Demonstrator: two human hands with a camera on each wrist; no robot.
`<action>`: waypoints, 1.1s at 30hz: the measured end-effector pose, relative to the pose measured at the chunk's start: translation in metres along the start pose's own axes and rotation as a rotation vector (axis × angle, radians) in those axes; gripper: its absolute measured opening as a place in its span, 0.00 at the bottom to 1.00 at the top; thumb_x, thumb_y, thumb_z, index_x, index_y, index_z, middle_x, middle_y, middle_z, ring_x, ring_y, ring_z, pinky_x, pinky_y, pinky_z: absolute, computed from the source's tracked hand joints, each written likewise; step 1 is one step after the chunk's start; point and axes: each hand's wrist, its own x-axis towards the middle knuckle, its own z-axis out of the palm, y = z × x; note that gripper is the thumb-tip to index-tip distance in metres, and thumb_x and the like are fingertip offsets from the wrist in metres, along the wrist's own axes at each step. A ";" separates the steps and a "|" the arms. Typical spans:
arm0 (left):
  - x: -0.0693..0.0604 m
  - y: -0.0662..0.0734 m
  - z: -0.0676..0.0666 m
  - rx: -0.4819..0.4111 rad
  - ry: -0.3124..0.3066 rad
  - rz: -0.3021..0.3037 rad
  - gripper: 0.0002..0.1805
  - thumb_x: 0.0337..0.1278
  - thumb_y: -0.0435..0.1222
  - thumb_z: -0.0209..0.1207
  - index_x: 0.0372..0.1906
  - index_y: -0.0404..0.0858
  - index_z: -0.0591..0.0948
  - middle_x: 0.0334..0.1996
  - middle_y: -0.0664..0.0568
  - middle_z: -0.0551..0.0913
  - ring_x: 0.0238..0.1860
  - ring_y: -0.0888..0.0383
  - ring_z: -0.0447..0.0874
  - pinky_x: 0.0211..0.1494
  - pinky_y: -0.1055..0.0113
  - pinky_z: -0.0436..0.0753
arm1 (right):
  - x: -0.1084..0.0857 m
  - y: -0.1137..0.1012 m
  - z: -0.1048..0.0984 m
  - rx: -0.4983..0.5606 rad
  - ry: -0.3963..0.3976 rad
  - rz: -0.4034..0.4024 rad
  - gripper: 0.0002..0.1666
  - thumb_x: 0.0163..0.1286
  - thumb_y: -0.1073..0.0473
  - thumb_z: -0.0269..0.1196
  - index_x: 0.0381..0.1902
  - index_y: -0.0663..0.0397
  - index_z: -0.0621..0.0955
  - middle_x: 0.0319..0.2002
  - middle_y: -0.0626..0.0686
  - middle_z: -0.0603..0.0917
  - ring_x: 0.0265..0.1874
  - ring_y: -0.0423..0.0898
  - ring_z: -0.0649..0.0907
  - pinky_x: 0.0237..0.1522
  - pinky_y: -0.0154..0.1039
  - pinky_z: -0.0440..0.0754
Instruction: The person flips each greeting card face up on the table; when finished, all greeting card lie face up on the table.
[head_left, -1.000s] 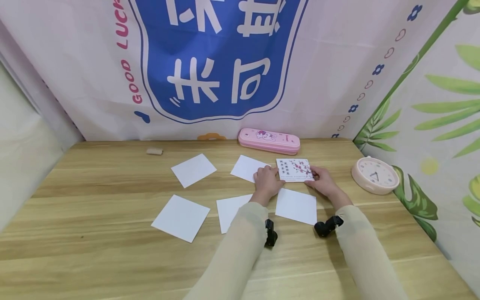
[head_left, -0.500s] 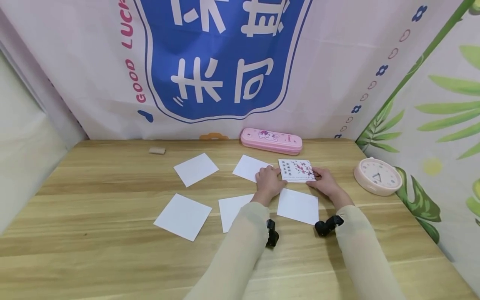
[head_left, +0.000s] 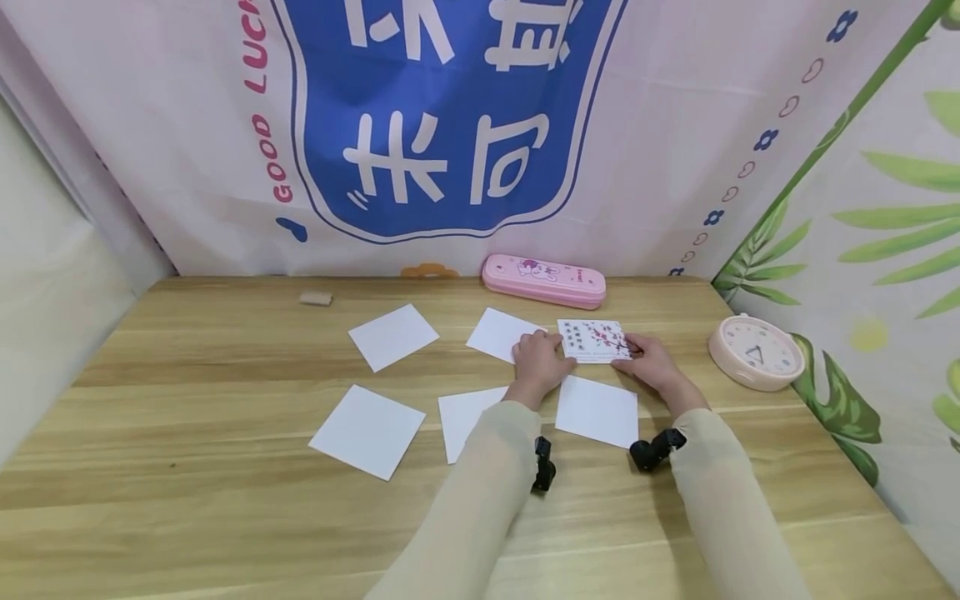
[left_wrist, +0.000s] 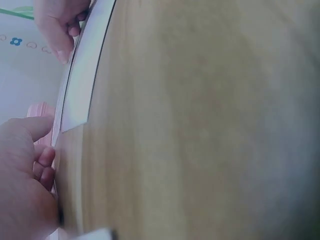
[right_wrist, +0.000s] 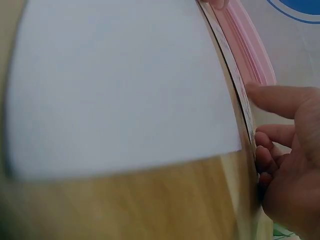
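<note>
A card (head_left: 591, 340) printed with a red blossom branch and dark characters lies at the back right of the table, face up. My left hand (head_left: 537, 365) holds its left edge, thumb along the near corner. At the opposite edge, my right hand (head_left: 654, 367) grips the card between thumb and fingers. The right wrist view catches the card's thin edge, with the right thumb (right_wrist: 280, 100) on its face and the other fingers curled beside it. Just in front lies a white card (head_left: 597, 412). Another white card (head_left: 498, 332) is partly hidden behind the left hand.
Three more white cards lie leftward: one at the back (head_left: 393, 336), one nearer (head_left: 367, 432), and one partly under the left sleeve (head_left: 463, 417). A pink pencil case (head_left: 543, 281) stands by the wall, a round clock (head_left: 756, 352) at right, a small tan block (head_left: 316, 298) at back left.
The head view has shifted slightly, so the table's things sit a little further right. Both hands stay at the printed card's edges, and the card remains in about the same place.
</note>
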 end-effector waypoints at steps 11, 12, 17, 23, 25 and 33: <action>0.001 -0.006 -0.015 -0.288 0.162 0.036 0.14 0.47 0.42 0.59 0.40 0.39 0.79 0.29 0.57 0.77 0.39 0.56 0.71 0.48 0.61 0.62 | -0.005 -0.023 -0.010 0.086 0.002 0.039 0.41 0.57 0.54 0.59 0.62 0.66 0.55 0.41 0.59 0.67 0.36 0.50 0.66 0.35 0.39 0.67; 0.001 -0.007 -0.019 -0.314 0.171 0.037 0.18 0.47 0.41 0.59 0.45 0.38 0.77 0.30 0.57 0.78 0.39 0.56 0.72 0.48 0.61 0.63 | -0.006 -0.028 -0.010 0.082 0.002 0.023 0.40 0.57 0.54 0.59 0.62 0.66 0.56 0.40 0.59 0.68 0.35 0.49 0.66 0.34 0.38 0.68; 0.002 -0.019 -0.049 -0.411 0.202 0.023 0.23 0.47 0.40 0.59 0.51 0.36 0.74 0.33 0.54 0.79 0.38 0.57 0.73 0.45 0.65 0.67 | -0.004 -0.062 -0.004 0.092 -0.009 -0.037 0.39 0.57 0.53 0.60 0.61 0.62 0.59 0.36 0.58 0.69 0.33 0.49 0.68 0.35 0.41 0.68; 0.002 -0.042 -0.076 -0.526 0.188 0.011 0.25 0.45 0.38 0.61 0.52 0.35 0.72 0.35 0.47 0.77 0.36 0.54 0.73 0.38 0.67 0.71 | 0.003 -0.097 0.022 0.141 -0.033 -0.129 0.27 0.56 0.56 0.61 0.52 0.63 0.69 0.30 0.57 0.72 0.30 0.51 0.70 0.37 0.50 0.70; 0.001 -0.052 -0.083 -0.541 0.168 0.005 0.26 0.45 0.38 0.61 0.52 0.34 0.72 0.36 0.45 0.76 0.36 0.54 0.72 0.38 0.67 0.71 | 0.004 -0.103 0.032 0.177 -0.037 -0.135 0.29 0.56 0.58 0.61 0.54 0.64 0.68 0.30 0.57 0.73 0.31 0.53 0.72 0.38 0.50 0.71; -0.013 -0.098 -0.107 -0.520 0.113 -0.022 0.31 0.44 0.40 0.62 0.56 0.35 0.68 0.41 0.40 0.74 0.38 0.51 0.71 0.42 0.62 0.71 | 0.006 -0.108 0.069 0.262 -0.050 -0.051 0.42 0.54 0.56 0.63 0.62 0.62 0.58 0.34 0.57 0.73 0.29 0.49 0.73 0.35 0.43 0.72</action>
